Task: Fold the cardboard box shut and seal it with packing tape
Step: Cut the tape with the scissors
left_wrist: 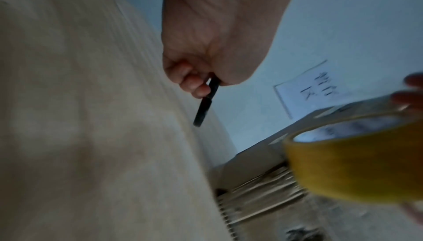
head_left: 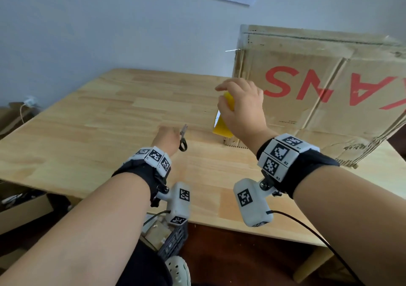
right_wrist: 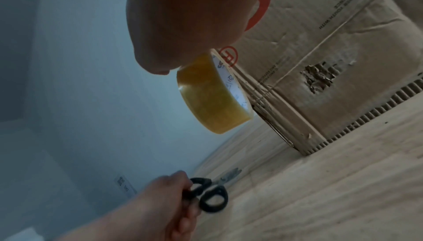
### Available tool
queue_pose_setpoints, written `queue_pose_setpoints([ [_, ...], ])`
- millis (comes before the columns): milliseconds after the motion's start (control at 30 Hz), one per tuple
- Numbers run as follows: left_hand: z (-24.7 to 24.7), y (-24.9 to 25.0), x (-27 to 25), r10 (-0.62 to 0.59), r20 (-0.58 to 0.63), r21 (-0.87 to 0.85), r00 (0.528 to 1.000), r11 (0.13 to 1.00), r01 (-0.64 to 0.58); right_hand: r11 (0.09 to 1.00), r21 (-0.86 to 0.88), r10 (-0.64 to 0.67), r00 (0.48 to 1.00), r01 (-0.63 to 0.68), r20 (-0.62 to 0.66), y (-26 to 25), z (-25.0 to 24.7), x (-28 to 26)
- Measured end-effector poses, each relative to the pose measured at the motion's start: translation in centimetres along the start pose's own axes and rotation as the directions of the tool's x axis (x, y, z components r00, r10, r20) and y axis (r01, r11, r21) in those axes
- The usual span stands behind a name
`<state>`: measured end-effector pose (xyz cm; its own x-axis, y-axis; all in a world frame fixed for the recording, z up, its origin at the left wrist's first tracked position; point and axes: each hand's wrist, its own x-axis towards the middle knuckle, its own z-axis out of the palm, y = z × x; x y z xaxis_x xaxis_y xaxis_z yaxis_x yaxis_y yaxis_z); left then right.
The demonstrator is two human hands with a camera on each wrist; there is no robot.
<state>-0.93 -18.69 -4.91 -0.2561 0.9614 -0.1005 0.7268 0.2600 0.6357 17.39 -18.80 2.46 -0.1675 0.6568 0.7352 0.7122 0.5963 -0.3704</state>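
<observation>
**Head view: tape roll and scissors in hand beside the box**

The right hand (head_left: 241, 108) grips a yellow tape roll (head_left: 222, 122) above the surface (head_left: 109, 114), just beside the cardboard box (head_left: 318, 92) standing towards its far right corner. The left hand (head_left: 167, 137) holds black-handled scissors (head_left: 183, 137) near the surface's middle.

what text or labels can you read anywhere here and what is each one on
"R1" and "R2": on the marker band of the right wrist.
Big red letters on the cardboard box: upside down and cut off, roughly "SN" and "A".
Small print on the box: too small to read.
Handwriting on the wall paper: blurred.
Print inside the tape roll: unreadable.
</observation>
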Motion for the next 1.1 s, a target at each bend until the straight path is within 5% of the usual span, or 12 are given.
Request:
queue_pose_setpoints([
  [167, -1.8, 3.3, -0.6, 0.064, -0.243, -0.339, 0.968, 0.929, -0.146, 0.985, 0.109, 0.137, 0.990, -0.133, -0.030, -0.4, -0.9, 1.3],
  [333, -4.5, 7.9, -2.4, 0.075, -0.528, -0.626, 0.846, 0.638, -0.448, 0.878, 0.302, 0.356, 0.929, -0.371, 0.106, -1.0, -2.4, 3.2],
  [500, -4.9, 11.3, -3.1, 0.165, -0.334, -0.884, 0.928, 0.286, -0.369, 0.717, 0.496, 0.398, 0.872, -0.490, 0.286, -1.8, -4.1, 4.6],
  [567, -4.5, 12.7, -3.3, 0.217, -0.229, -0.933, 0.949, 0.230, -0.277, 0.632, 0.574, 0.422, 0.853, -0.520, 0.308, -1.8, -4.4, 5.2],
  [667, -4.0, 14.3, -3.9, 0.272, -0.146, -0.894, 0.951, 0.374, -0.245, 0.498, 0.661, 0.472, 0.815, -0.561, 0.336, -1.2, -4.7, 5.5],
  [800, -3.5, 15.3, -3.8, 0.284, -0.190, -0.698, 0.940, 0.634, -0.333, 0.490, 0.641, 0.538, 0.784, -0.591, 0.311, 0.0, -5.5, 5.5],
  [1000, -3.2, 16.1, -2.8, 0.339, -0.102, -0.610, 0.935, 0.722, -0.328, 0.389, 0.739, 0.505, 0.798, -0.550, 0.328, 1.6, -6.8, 5.3],
  [1100, -3.2, 15.6, -1.8, 0.315, -0.178, -0.499, 0.932, 0.788, -0.361, 0.220, 0.782, 0.498, 0.757, -0.583, 0.423, 2.7, -7.8, 5.3],
])
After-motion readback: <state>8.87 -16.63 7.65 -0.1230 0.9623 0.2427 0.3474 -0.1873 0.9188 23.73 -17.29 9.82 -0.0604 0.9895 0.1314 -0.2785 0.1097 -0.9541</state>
